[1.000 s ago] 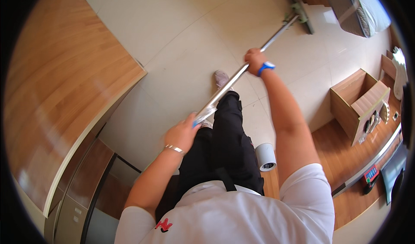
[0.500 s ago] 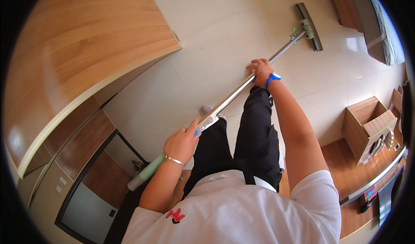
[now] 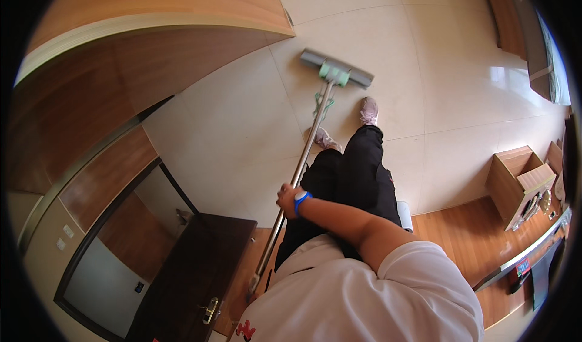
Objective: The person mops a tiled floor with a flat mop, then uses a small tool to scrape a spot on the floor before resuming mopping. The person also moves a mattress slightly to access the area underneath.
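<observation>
The mop (image 3: 300,166) slants from the far middle to the near left. Its long grey mop head (image 3: 311,57) looks to be down on the pale tiles (image 3: 451,109), w/ a green clip (image 3: 334,73) in the middle & a green bit hanging by the pole. The R hand (image 3: 290,200) has its fingers curled round the shiny pole (image 3: 307,142), abt halfway along. The L hand can't be made out nr the shirt, so can't tell if it's spread or gripping.

A blue wristband (image 3: 302,202) is on the R wrist. The R shoe (image 3: 368,111) is just nr the mop head; the L shoe (image 3: 328,139) is right by the pole. The person has black trousers (image 3: 357,172) & a white shirt (image 3: 364,293).

Near left is a dark door (image 3: 188,263) w/ a gold handle (image 3: 210,310). Far left is a big wood cabinet (image 3: 163,57). On the right, a white round thing (image 3: 405,216) peeks out by the trousers, & past it a wood box (image 3: 506,178) stands nr the brown wood floor (image 3: 458,236).
</observation>
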Tool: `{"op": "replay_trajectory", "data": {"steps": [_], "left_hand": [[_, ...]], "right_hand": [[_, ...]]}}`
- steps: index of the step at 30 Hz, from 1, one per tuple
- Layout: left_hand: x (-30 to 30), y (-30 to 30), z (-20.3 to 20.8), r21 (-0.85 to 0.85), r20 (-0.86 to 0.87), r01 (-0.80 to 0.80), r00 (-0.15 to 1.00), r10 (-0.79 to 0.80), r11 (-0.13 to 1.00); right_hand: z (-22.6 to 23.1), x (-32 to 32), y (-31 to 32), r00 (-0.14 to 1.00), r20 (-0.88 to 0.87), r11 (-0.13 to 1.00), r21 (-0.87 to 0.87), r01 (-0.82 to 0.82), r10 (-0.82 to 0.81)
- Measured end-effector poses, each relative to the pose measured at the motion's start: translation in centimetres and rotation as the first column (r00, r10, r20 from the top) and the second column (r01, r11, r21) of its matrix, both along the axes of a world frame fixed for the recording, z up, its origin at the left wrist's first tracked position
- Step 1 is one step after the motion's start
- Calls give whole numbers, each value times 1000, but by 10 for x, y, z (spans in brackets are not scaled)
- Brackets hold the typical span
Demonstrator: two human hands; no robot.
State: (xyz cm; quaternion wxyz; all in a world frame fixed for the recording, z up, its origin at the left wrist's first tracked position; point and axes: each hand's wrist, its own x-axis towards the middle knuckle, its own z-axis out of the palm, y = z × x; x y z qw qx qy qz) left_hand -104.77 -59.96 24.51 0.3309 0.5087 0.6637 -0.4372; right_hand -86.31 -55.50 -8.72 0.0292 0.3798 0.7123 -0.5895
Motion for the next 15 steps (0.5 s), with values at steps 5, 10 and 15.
{"op": "replay_trajectory", "data": {"steps": [5,10,15], "left_hand": [[0,-21,-38,60,28,-65,998,64,996],[59,27,-126,227,199,-4,979,-43,974],[153,77,-204,275,478,-85,876,-60,958]], "right_hand": [[-18,5,-3,999,-35,999,30,21,-20],[-68,90,46,976,183,962,264,70,-121],[-126,239,126,870,426,962,214,171,-249]]}}
